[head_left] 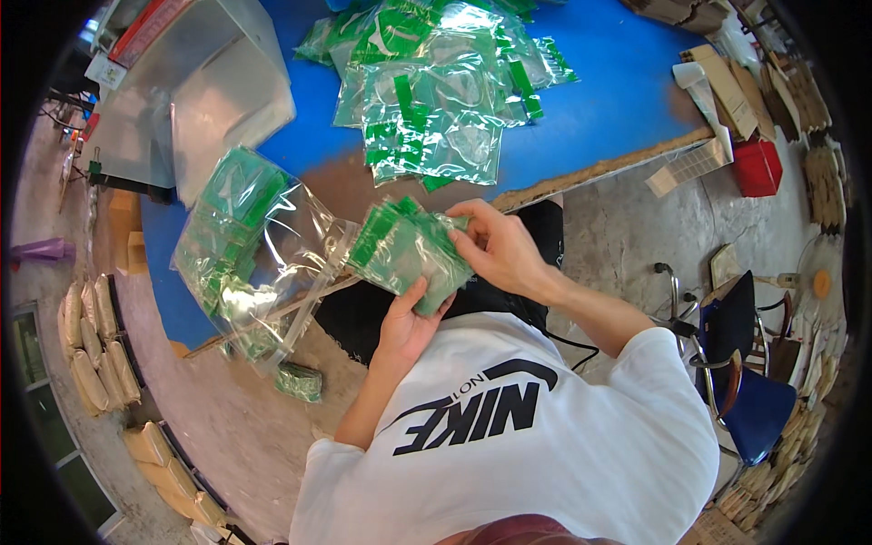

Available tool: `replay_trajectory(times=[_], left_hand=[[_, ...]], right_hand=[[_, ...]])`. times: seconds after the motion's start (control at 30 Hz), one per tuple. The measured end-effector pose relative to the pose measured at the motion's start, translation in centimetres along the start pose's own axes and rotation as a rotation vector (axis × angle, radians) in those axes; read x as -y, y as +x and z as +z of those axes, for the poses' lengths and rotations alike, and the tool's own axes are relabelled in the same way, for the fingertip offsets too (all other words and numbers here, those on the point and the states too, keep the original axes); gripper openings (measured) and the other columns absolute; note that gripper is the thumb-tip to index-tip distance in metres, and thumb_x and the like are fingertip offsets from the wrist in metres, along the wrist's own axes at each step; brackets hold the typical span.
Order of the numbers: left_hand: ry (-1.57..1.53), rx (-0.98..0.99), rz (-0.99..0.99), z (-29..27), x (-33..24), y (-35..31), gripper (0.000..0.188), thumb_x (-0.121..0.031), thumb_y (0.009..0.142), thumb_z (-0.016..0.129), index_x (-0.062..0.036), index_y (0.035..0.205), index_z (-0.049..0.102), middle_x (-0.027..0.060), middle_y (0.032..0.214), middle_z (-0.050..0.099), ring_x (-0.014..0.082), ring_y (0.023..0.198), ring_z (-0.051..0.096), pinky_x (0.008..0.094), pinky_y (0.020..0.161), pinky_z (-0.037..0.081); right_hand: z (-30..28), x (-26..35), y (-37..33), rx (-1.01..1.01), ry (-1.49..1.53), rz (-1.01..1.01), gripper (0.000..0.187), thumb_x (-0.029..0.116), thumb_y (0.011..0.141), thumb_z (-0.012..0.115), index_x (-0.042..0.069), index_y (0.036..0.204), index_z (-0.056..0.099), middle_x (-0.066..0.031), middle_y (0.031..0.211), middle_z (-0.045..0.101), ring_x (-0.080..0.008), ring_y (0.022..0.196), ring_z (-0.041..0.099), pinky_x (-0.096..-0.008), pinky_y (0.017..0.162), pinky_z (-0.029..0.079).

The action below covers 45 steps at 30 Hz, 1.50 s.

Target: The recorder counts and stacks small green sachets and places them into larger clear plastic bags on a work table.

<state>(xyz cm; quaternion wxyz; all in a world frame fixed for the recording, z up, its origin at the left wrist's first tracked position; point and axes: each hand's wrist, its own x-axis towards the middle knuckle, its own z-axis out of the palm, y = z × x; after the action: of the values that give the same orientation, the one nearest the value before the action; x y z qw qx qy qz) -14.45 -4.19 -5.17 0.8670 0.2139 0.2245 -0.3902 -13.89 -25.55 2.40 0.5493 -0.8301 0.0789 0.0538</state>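
Note:
Between my hands, in front of my chest, is a stack of small clear plastic bags with green strips (400,250). My left hand (409,329) grips the stack's lower edge, with the thumb on top. At its right corner, my right hand (501,252) closes thumb and fingers on the stack's edge. Just left of the stack, a large clear plastic bag (304,259) lies at the table's edge, with several green-marked packets (238,222) inside. Farther off, a loose pile of green-and-clear bags (436,113) covers part of the blue table (604,86).
A translucent plastic bin (232,86) stands at the table's far left. The table's worn near edge (604,168) runs in front of me. A small green bundle (299,382) sits low at left. On the right are a red box (758,169) and a blue chair (754,413); wrapped bundles (95,350) lie left.

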Motion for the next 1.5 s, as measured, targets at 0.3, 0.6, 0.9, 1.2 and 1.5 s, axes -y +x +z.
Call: replay_trajectory(times=[0.3, 0.6, 0.9, 1.2, 1.5], left_hand=[[0.119, 0.012, 0.193, -1.0, -0.3, -0.5, 0.05, -0.012, 0.095, 0.064, -0.0032, 0.14, 0.045, 0.0142, 0.137, 0.055, 0.0322, 0.129, 0.053, 0.0534, 0.112, 0.042], [0.246, -0.006, 0.238, -2.1, -0.3, -0.7, 0.049, -0.012, 0.093, 0.066, -0.0048, 0.138, 0.047, 0.01, 0.131, 0.059, 0.0275, 0.122, 0.058, 0.0478, 0.104, 0.05], [0.127, -0.002, 0.225, -3.0, -0.4, -1.8, 0.056, -0.008, 0.083, 0.075, -0.0062, 0.134, 0.051, 0.0067, 0.127, 0.06, 0.0237, 0.12, 0.058, 0.0407, 0.105, 0.047], [0.071, 0.051, 0.227, -3.0, -0.1, -1.9, 0.054, -0.014, 0.087, 0.073, -0.0043, 0.135, 0.05, 0.0091, 0.131, 0.06, 0.0263, 0.123, 0.057, 0.045, 0.106, 0.047], [0.056, -0.038, 0.259, -1.5, -0.7, -2.4, 0.057, -0.011, 0.09, 0.068, 0.0002, 0.14, 0.043, 0.014, 0.138, 0.054, 0.0327, 0.13, 0.052, 0.0529, 0.11, 0.044]], right_hand=[[-4.7, -4.1, 5.1, -0.014, -0.792, -0.662, 0.051, 0.032, 0.092, 0.059, 0.006, 0.136, 0.054, -0.0195, 0.143, 0.047, -0.0406, 0.142, 0.034, -0.0593, 0.118, 0.018], [-5.8, -2.2, 9.9, -0.151, -0.578, -0.799, 0.042, 0.032, 0.093, 0.062, 0.001, 0.122, 0.061, -0.0215, 0.125, 0.056, -0.0388, 0.127, 0.048, -0.0499, 0.11, 0.037], [-4.1, -2.2, 6.8, -0.059, -0.772, -0.723, 0.063, 0.045, 0.094, 0.058, 0.002, 0.139, 0.05, -0.0183, 0.149, 0.042, -0.0416, 0.146, 0.027, -0.0599, 0.119, 0.017], [0.2, -1.0, 3.4, 0.043, -0.76, -0.676, 0.047, 0.029, 0.091, 0.062, 0.001, 0.129, 0.055, -0.0208, 0.132, 0.052, -0.0369, 0.121, 0.05, -0.0475, 0.099, 0.04], [-4.8, -1.4, 12.1, -0.125, -0.853, -0.844, 0.058, 0.041, 0.095, 0.059, 0.002, 0.137, 0.051, -0.0184, 0.138, 0.052, -0.0373, 0.13, 0.046, -0.0507, 0.111, 0.033]])
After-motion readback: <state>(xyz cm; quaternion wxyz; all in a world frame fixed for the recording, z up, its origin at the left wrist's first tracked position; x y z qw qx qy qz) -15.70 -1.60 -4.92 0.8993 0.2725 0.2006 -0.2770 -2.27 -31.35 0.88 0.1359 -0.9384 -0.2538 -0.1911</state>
